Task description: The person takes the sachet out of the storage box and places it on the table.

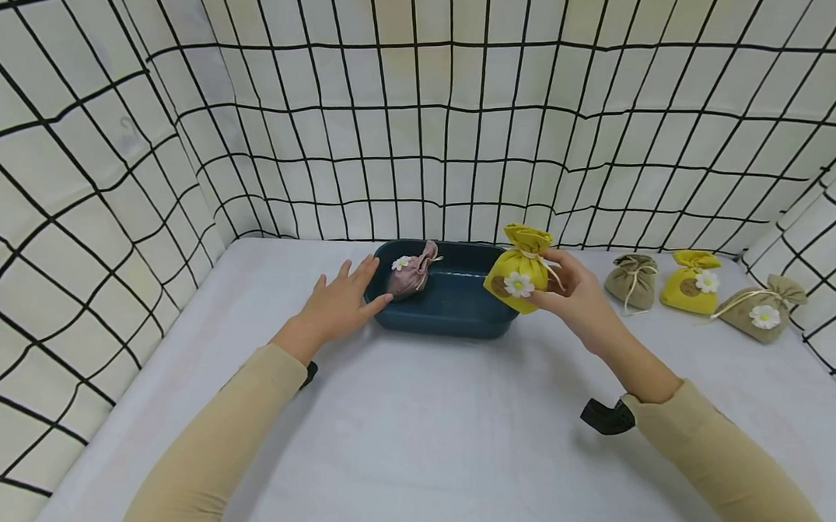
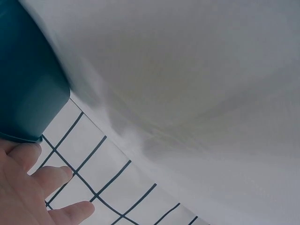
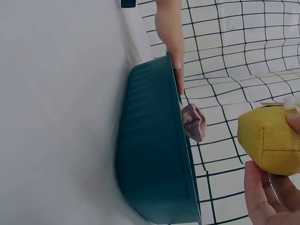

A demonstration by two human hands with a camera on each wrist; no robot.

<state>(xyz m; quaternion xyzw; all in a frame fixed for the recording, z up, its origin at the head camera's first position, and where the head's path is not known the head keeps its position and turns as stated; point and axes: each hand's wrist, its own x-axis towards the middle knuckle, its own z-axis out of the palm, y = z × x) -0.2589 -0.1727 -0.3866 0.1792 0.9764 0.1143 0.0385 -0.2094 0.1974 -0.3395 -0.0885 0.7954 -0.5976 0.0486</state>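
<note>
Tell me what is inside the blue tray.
Inside the blue tray lies one pink pouch with a white flower, at its left end. The left hand rests on the rim there. The yellow pouch held by the right hand covers the tray's right corner.

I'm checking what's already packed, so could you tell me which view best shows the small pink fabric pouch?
The head view: the small pink fabric pouch lies whole inside the teal tub. The right wrist view shows only its tip; the left wrist view, nothing.
</note>
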